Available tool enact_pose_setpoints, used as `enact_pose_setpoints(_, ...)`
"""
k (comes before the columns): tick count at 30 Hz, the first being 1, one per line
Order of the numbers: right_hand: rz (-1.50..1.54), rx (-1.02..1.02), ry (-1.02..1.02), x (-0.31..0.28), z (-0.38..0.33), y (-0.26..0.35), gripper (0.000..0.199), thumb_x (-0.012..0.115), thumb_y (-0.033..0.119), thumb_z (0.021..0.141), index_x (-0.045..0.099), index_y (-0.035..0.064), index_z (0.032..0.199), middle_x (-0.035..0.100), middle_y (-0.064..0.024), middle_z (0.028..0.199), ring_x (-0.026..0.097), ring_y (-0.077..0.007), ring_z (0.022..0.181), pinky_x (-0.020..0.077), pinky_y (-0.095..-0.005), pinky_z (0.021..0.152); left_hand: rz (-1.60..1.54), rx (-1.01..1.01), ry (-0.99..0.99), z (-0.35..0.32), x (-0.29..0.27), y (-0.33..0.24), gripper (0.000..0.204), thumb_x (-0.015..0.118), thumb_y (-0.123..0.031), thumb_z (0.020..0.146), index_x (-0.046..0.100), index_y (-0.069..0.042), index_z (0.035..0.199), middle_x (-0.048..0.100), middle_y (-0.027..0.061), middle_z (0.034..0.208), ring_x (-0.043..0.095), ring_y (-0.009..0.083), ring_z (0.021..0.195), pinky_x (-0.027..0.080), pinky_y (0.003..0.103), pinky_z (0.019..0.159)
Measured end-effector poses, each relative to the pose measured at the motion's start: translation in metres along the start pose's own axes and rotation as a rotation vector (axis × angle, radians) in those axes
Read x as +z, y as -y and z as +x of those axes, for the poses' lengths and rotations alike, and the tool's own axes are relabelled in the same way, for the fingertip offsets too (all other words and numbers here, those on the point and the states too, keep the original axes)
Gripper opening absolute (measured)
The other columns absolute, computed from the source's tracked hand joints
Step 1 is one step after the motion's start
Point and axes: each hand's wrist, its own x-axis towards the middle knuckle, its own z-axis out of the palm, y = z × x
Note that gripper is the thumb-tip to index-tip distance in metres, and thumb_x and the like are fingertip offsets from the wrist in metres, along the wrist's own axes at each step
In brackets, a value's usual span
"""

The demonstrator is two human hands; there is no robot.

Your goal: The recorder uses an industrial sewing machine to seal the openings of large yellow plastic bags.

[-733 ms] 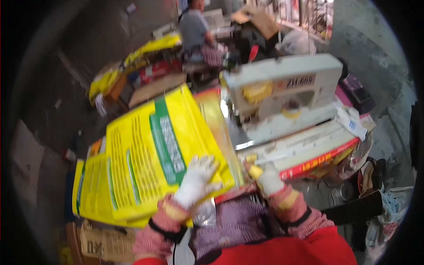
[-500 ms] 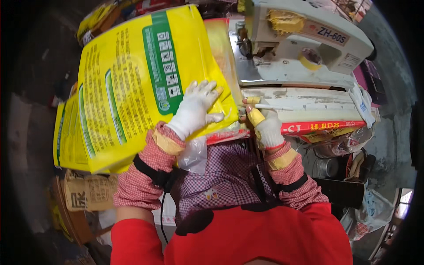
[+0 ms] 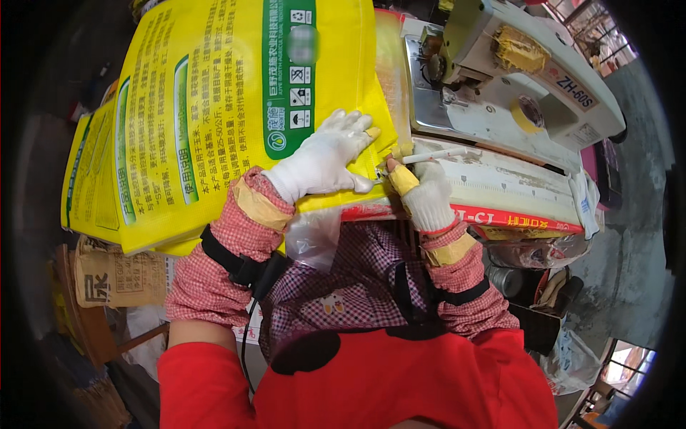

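Currently, in the head view, the left hand (image 3: 318, 161), in a white glove, lies palm down on the yellow bag (image 3: 236, 93), fingers extended and thumb apart, gripping nothing. The bag lies left of the sewing machine (image 3: 514, 64), its lower right corner between the two hands. The right hand (image 3: 427, 193), also gloved, is closed on a slim white stick (image 3: 441, 153); its yellow-wrapped thumb is at the bag corner, contact not clearly visible. A tape roll (image 3: 529, 114) rests on the machine bed. The table (image 3: 500, 187) has a red front edge. Clear plastic (image 3: 314, 239) hangs below the left wrist, over the checked apron (image 3: 350, 286).
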Motion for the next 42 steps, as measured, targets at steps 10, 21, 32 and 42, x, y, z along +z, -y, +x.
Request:
enact_pose_setpoints(10,-0.254,-0.205,-0.036,0.007,-0.007,0.012,0.021,0.066,0.019,0.082,0.068,-0.0006,0.089,0.067,-0.0193,0.081,0.065,-0.0346,0.078,0.0502,-0.0396,0.069,0.084,-0.029,-0.033,-0.002,0.006,-0.011,0.081,0.08,-0.032,0.063,0.048,0.001,0.129,0.041,0.0196,0.139,0.033,0.0357,0.133,0.022,0.043,0.114)
enact_pose_setpoints(21,-0.335,-0.271,-0.051,0.012,-0.004,0.011,0.016,0.066,0.015,0.082,0.065,0.0002,0.085,0.066,-0.018,0.076,0.065,-0.032,0.069,0.0499,-0.0382,0.061,0.121,-0.039,-0.078,-0.003,0.014,-0.009,0.083,0.081,-0.036,0.063,0.048,-0.002,0.131,0.043,0.0188,0.14,0.034,0.0346,0.134,0.021,0.042,0.115)
enact_pose_setpoints(32,-0.187,-0.26,-0.033,0.012,-0.004,0.008,0.016,0.065,0.014,0.08,0.067,0.0009,0.087,0.067,-0.0167,0.077,0.066,-0.03,0.071,0.0502,-0.037,0.062,0.116,-0.049,-0.093,-0.002,0.016,-0.008,0.083,0.082,-0.034,0.061,0.049,-0.003,0.13,0.044,0.0174,0.139,0.035,0.0335,0.134,0.022,0.042,0.115)
enact_pose_setpoints(42,0.643,0.287,-0.091,-0.014,0.0,-0.01,0.016,0.069,0.016,0.086,0.066,0.0027,0.093,0.065,-0.0007,0.08,0.059,-0.0121,0.069,0.0465,-0.0263,0.062,0.121,-0.017,-0.063,-0.002,0.009,-0.009,0.083,0.079,-0.039,0.062,0.049,-0.001,0.129,0.043,0.0192,0.138,0.035,0.0357,0.132,0.023,0.043,0.114)
